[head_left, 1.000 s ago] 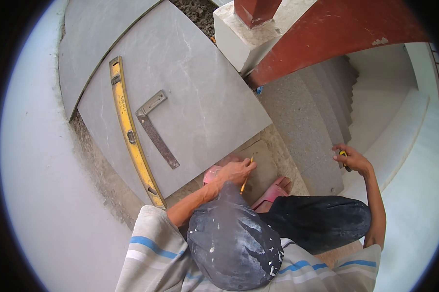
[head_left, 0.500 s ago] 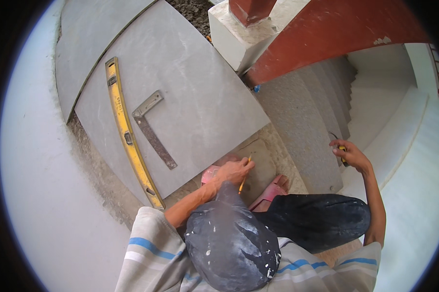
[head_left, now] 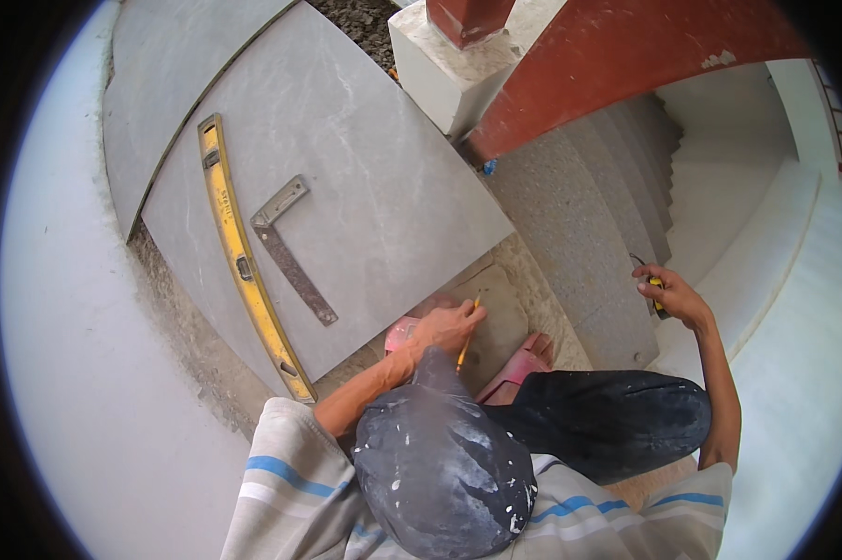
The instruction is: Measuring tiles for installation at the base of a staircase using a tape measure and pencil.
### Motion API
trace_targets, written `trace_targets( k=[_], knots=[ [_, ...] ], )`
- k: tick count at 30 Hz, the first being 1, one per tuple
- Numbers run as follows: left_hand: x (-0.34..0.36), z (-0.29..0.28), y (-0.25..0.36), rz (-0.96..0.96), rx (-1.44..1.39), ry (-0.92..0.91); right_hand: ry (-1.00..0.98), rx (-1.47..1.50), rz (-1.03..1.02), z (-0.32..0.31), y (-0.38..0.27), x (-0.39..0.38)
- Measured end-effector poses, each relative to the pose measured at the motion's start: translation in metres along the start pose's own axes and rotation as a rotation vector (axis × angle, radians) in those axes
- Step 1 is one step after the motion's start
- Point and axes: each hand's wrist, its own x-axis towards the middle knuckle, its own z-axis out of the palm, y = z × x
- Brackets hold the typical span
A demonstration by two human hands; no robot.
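My left hand (head_left: 444, 329) is closed around a yellow pencil (head_left: 465, 347), just below the near edge of a large grey tile (head_left: 374, 187). My right hand (head_left: 678, 299) grips a yellow and black tape measure (head_left: 657, 287) over the speckled grey stairs (head_left: 580, 243). On the tile lie a long yellow spirit level (head_left: 230, 224) and, to its right, a metal try square (head_left: 300, 269) with a rusty blade. Below the tile edge my feet in pink sandals (head_left: 512, 371) rest on worn concrete (head_left: 491, 294), beside the step edge.
A red stair beam (head_left: 589, 65) and a white block with a red post (head_left: 440, 75) stand at the top. Curved steps descend at the right beside a pale wall (head_left: 804, 289). A white wall (head_left: 62, 280) runs along the left; another grey tile (head_left: 160, 75) lies beyond the first.
The view has shifted slightly, so the tile and stairs appear a little further left and up. A thin dark curved piece now shows above my right hand. Both hands keep their holds.
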Motion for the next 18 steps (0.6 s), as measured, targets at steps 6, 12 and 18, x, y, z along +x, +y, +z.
trace_targets(
  k=[6, 12, 18],
  knots=[
    [0.0019, -0.0057, 0.0021, -0.012, -0.003, -0.05, 0.036, -0.001, -0.033, 0.0019, 0.0053, -0.0011],
    [0.0023, -0.0027, 0.0018, -0.013, 0.008, -0.041, 0.021, 0.01, -0.022, 0.0012, 0.0081, -0.0004],
    [-0.0013, -0.0008, -0.0006, -0.001, 0.011, 0.02, 0.014, 0.0, -0.039, 0.002, 0.0071, 0.0024]
  ],
)
